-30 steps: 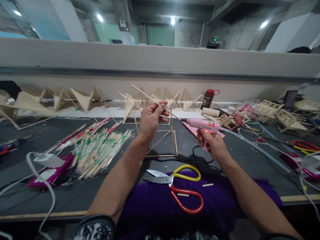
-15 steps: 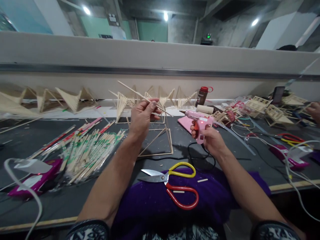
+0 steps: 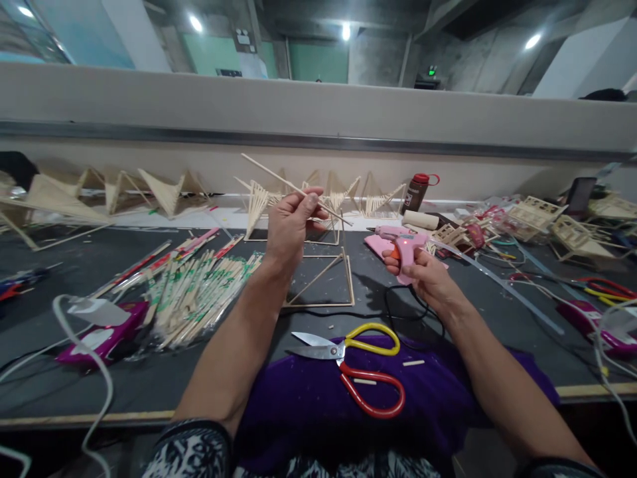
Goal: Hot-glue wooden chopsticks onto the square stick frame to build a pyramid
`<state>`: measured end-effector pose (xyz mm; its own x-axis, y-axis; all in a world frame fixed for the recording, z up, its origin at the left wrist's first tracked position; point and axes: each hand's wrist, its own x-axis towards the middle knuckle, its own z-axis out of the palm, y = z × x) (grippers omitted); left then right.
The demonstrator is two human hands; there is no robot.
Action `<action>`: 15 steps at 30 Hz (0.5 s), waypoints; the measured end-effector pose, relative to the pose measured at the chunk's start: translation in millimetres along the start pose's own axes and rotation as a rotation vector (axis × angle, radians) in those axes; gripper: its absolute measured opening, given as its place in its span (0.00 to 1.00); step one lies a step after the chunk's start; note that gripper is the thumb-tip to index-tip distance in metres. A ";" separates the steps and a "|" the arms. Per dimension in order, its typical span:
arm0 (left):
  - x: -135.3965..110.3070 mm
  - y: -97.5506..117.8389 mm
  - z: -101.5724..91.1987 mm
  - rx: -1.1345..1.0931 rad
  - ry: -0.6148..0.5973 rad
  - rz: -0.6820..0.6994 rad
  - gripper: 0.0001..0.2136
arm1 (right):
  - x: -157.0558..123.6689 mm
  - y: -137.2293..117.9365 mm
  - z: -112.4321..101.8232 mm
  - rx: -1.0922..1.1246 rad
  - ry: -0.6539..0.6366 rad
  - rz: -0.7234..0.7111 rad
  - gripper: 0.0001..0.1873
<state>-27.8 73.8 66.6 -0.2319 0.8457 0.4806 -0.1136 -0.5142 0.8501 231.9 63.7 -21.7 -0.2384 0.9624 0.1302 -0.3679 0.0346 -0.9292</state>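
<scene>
My left hand [image 3: 291, 226] is closed around a thin wooden stick [image 3: 266, 171], held up at a slant above the table. Below and beyond it stands a light stick frame [image 3: 351, 282] with a square base and a diagonal piece. My right hand [image 3: 425, 271] grips a pink glue gun [image 3: 407, 243] by its handle, fingers near the orange trigger; the nozzle points left, towards the stick but apart from it. A clear glue stick [image 3: 490, 271] trails from the gun's back. Large scissors [image 3: 336, 350] with one yellow and one red handle lie open nearer me.
Packs of wrapped sticks [image 3: 199, 299] lie at left, beside a magenta device [image 3: 107, 332] with a white cable. Finished stick models [image 3: 169, 192] line the back wall. A dark bottle [image 3: 415, 194] with a red cap stands behind the gun. Purple cloth [image 3: 298, 398] covers the front edge.
The view has swung slightly left, so the scene sits further right. The glue gun has turned a little in my right hand. My left hand still holds the stick.
</scene>
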 end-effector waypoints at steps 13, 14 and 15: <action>2.3 5.3 -4.8 0.038 0.043 0.032 0.08 | 6.6 -2.1 -6.2 -0.002 0.081 -0.018 0.22; 2.2 6.0 -4.1 0.033 0.043 0.031 0.08 | 6.0 -2.7 -5.9 0.004 0.063 -0.022 0.24; 2.1 6.7 -3.4 0.027 0.043 0.030 0.08 | 5.3 -3.2 -5.5 0.010 0.049 -0.025 0.25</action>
<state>-32.4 71.7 72.5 -0.2763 0.8226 0.4970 -0.0796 -0.5349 0.8411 236.8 70.1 -19.9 -0.1848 0.9733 0.1361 -0.3819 0.0565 -0.9225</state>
